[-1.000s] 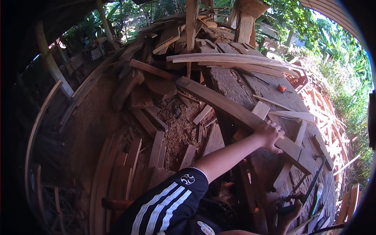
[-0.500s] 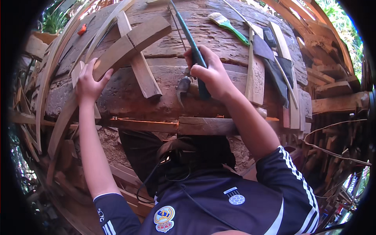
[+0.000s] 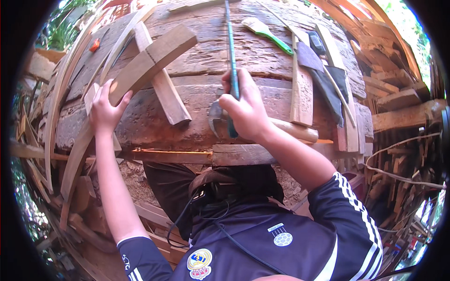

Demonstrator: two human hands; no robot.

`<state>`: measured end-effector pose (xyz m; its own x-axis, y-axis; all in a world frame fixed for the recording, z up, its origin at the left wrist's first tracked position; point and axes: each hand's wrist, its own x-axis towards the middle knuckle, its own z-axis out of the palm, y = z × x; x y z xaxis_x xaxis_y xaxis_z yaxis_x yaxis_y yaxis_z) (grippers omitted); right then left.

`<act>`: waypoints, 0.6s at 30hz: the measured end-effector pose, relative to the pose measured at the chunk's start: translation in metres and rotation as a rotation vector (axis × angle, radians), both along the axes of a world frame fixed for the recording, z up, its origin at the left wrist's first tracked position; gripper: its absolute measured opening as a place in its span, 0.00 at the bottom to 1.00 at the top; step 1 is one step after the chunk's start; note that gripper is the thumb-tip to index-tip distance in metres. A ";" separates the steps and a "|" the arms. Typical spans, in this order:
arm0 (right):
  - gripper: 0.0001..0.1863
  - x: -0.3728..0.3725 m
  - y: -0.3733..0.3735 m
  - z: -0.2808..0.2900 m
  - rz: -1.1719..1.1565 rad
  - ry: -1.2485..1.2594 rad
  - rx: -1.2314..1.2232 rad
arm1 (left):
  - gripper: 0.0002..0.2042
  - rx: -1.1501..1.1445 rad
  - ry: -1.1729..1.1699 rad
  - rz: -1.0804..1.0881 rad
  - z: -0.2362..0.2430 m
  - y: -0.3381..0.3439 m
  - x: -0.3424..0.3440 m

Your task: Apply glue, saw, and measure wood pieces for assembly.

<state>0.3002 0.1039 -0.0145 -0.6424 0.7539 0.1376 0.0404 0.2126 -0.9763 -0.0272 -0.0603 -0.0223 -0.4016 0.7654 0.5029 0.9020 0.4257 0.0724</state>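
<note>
My left hand (image 3: 106, 108) is closed around a curved wooden piece (image 3: 136, 70), thumb on one side and fingers on the other. A dark line crosses this piece near its far end, which rests over a short wooden slat (image 3: 169, 96). In my right hand (image 3: 247, 105) is a saw (image 3: 229, 42) with a long teal frame and what looks like a thin blade along it. The saw points away from me, apart from the curved piece; its far end reaches the picture's top. Beneath my right hand and wrist lies a claw hammer (image 3: 293, 130), its head partly hidden.
A thick, worn plank bench (image 3: 211, 84) spans the space before me. To the right lie a green-handled brush (image 3: 267, 33), wooden strips (image 3: 302, 98) and a dark cloth (image 3: 330, 93). Bent wooden strips (image 3: 56, 103) lie at the left, and stacked timber (image 3: 398, 89) stands far right.
The saw has swung from a leftward slant to nearly straight ahead, and my right hand has shifted slightly toward me. My left hand keeps its hold on the curved wooden piece.
</note>
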 end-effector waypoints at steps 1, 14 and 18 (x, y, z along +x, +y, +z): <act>0.21 0.000 0.001 0.000 -0.023 0.011 0.000 | 0.34 0.006 0.001 0.007 0.001 0.002 0.003; 0.18 -0.002 -0.005 -0.003 0.007 0.038 -0.086 | 0.35 -0.014 -0.068 0.054 -0.003 0.001 -0.002; 0.18 -0.002 -0.003 -0.007 0.014 0.100 -0.118 | 0.40 0.040 0.026 0.015 -0.013 0.001 -0.013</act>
